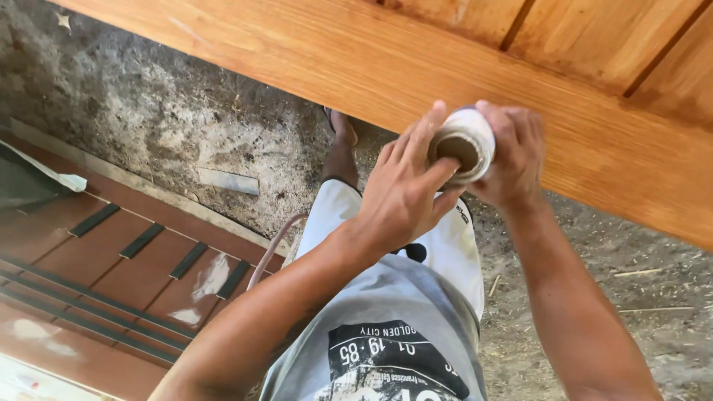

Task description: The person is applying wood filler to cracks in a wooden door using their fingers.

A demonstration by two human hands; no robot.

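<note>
Both my hands meet on a small white roll [469, 141] with a brown cardboard core, held up in front of a varnished wooden panel [356, 67]. My right hand [512, 156] wraps round the roll from the right. The fingers of my left hand [405, 186] press on the roll's open end and left side. The roll's far side is hidden behind my fingers.
The wooden panel runs slanting across the top, with grooved boards [587, 37] behind it. Below lies a dusty concrete floor [156, 111] with sawdust and a small white scrap [229, 180]. A red-brown door with dark slots [134, 260] lies at the lower left. A thin hose [271, 252] curves beside my leg.
</note>
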